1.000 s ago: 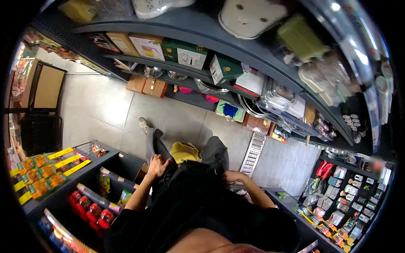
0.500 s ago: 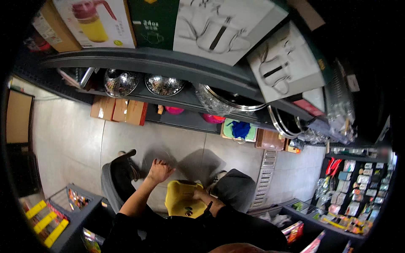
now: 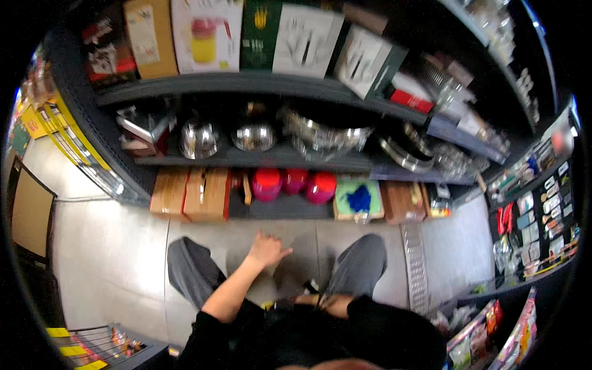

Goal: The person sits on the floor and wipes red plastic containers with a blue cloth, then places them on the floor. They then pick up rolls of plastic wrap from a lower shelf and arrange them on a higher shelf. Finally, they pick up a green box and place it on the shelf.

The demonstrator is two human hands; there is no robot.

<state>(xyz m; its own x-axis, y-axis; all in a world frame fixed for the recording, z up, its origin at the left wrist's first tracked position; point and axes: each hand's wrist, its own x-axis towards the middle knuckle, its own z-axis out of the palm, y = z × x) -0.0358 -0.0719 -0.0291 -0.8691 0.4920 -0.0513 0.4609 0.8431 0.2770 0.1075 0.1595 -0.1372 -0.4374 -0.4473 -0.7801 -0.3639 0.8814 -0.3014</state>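
Note:
My left hand [image 3: 269, 250] is held out over the floor between my knees. Its fingers are spread, with nothing in them. My right forearm [image 3: 333, 305] lies low across my lap, and its hand [image 3: 305, 300] is mostly hidden by dark clothing and blur. Close to that hand a small bit of a yellow stool [image 3: 268, 304] shows; the rest of it is out of sight beneath me. My legs in grey trousers are bent, one knee on each side of my left hand.
Dark shelving [image 3: 259, 86] stands ahead. Boxed jugs [image 3: 206, 34] fill its upper shelf; shiny metal pots [image 3: 200, 139] sit on the middle one. Cardboard boxes [image 3: 188, 194], pink-red containers [image 3: 268, 185] and a green tray [image 3: 340, 203] line the bottom. A floor grate [image 3: 416, 265] lies right.
The view has tilted up, showing more of the shelves. The yellow stool, held at its top by my right hand before, is now nearly hidden under me. My left hand stays spread.

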